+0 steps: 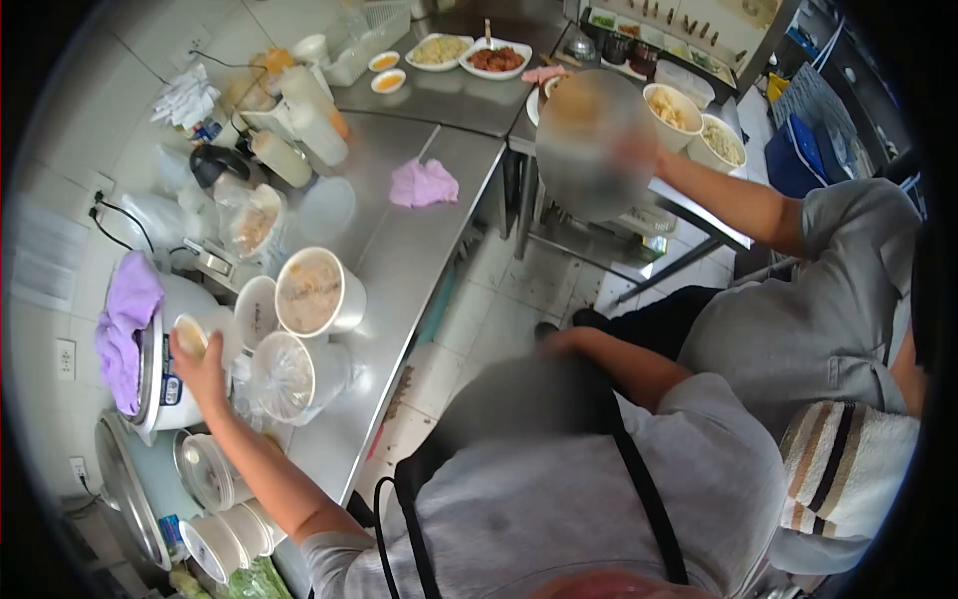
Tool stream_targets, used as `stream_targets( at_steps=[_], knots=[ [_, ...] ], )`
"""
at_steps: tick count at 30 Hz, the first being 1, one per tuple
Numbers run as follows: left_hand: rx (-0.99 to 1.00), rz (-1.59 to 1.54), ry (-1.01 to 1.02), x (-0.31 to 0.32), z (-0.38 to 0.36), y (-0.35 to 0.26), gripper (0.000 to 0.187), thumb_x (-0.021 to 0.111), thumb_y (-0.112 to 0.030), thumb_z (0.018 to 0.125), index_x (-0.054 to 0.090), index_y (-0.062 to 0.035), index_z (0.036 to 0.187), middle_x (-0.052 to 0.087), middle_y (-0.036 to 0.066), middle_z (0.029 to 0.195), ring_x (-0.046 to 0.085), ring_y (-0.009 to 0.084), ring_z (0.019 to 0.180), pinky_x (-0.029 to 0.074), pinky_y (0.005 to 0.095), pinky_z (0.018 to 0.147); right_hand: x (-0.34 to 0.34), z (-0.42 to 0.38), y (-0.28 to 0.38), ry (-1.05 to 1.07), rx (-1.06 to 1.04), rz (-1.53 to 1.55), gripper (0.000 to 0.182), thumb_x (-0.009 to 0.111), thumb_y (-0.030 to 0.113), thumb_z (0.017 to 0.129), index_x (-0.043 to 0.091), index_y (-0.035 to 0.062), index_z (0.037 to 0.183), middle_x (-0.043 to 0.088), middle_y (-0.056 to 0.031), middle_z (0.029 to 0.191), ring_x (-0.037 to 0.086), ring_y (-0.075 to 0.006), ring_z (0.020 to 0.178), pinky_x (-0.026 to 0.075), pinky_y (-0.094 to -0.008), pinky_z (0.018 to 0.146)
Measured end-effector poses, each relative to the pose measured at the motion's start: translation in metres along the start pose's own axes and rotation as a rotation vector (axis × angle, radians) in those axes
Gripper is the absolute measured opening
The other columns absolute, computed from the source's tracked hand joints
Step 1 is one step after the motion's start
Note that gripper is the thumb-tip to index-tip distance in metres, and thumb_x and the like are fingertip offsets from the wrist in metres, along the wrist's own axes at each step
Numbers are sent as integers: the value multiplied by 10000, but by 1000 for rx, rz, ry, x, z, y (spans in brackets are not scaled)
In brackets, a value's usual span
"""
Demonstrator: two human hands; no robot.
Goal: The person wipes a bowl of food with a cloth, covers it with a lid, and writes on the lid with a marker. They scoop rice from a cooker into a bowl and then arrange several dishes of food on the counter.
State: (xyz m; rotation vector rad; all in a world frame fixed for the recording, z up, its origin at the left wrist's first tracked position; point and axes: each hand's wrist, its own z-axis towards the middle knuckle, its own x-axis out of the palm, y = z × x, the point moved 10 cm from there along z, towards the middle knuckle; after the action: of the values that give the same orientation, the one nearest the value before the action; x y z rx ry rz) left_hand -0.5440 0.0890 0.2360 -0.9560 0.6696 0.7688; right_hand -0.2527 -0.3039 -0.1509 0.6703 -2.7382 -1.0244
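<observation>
Left hand: the left hand (205,367) was grasping a small cup, thumb and fingers closed around its sides.
Small cup: the cup (190,337), pale with a yellowish inside, was in that hand, near the wall edge of the steel counter (399,245), in front of the rice cooker.
Right hand: the right hand (565,340) was low by the person's dark apron (524,404), partly hidden and blurred; I could not tell whether it was clenched, released or grasping anything.
Rice cooker: the cooker (190,295) stood along the wall edge, a purple cloth (132,299) draped over it.
Tubs: three stood close together between the cooker and the counter's open edge: one with pale pinkish food (321,293), a smaller one (257,311) beside it and a bagged one (289,377) on the near side.
Near end: a clear tub (212,474) and a row of stacked white tubs (230,544) lay there.
Far end: a pink cloth (424,184) lay towards the open edge, with bottles (317,118) by the wall edge.
Far counter: a dish of red food (496,62) stood near its right end, a dish of yellow food (439,52) just beside it.
Co-worker: a person in a grey shirt (848,225) stood to the right, one arm stretched towards a tub of yellowish pieces (672,112).
</observation>
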Motion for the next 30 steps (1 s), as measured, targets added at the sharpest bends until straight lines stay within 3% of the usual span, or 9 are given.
stream_targets(
  at_steps=[3,5,8,17,20,22,25,27,30],
  knots=[
    [-55,87,88,44,28,-9,817,673,-353,569,286,-74,1233,355,286,1130,365,393,1045,311,406,884,-40,16,-6,-195,-43,-335,601,480,484,741,450,35,1140,475,-138,1136,454,-266,1034,342,-335,873],
    [-86,137,163,69,37,-12,860,684,-377,544,268,-92,1240,353,284,1125,350,393,1062,307,405,891,-85,-4,-3,-469,-23,-379,594,483,478,738,448,44,1142,471,-141,1139,449,-278,1038,339,-341,876],
    [-98,206,268,97,41,-18,920,698,-404,519,227,-117,1255,334,267,1141,343,389,1069,307,401,900,-139,-39,20,-558,-49,-381,579,486,483,729,466,59,1122,487,-153,1112,457,-289,1026,346,-338,867],
    [-264,382,487,117,31,-20,962,700,-467,518,213,-113,1268,225,258,1240,253,411,1146,288,415,925,-295,-213,140,-789,-261,267,388,535,314,764,505,79,1071,568,-58,902,533,-126,820,423,-273,728],
    [-268,454,402,99,48,-51,886,693,-444,552,270,-86,1244,230,250,1248,267,397,1145,293,402,924,-381,-246,201,-852,-667,-196,365,541,317,749,519,107,1047,574,-58,916,550,-139,807,427,-275,722],
    [-44,339,207,88,71,-107,691,666,-359,633,377,-48,1179,362,231,1173,404,332,1055,370,369,844,-440,-238,220,-913,-522,-302,362,544,322,738,530,99,1023,577,-73,925,552,-148,834,424,-273,731],
    [-15,-251,278,128,94,-214,550,622,-275,700,409,-40,1149,483,181,1053,496,250,929,422,332,738,-504,-188,219,-1001,-225,-618,270,554,251,731,576,54,914,589,-117,848,570,-235,779,447,-320,689],
    [100,-465,438,185,96,-295,454,579,-232,744,432,-40,1128,545,117,939,532,181,801,435,287,666,-515,-161,216,-840,132,-907,261,533,222,717,579,47,905,588,-139,866,574,-280,797,458,-358,674],
    [46,-694,773,315,83,-365,392,549,-294,777,493,-16,1048,554,55,841,525,116,701,426,244,607,-539,-112,200,-848,101,-1105,194,490,113,682,621,39,805,611,-125,824,602,-261,759,480,-380,597]
  ],
)
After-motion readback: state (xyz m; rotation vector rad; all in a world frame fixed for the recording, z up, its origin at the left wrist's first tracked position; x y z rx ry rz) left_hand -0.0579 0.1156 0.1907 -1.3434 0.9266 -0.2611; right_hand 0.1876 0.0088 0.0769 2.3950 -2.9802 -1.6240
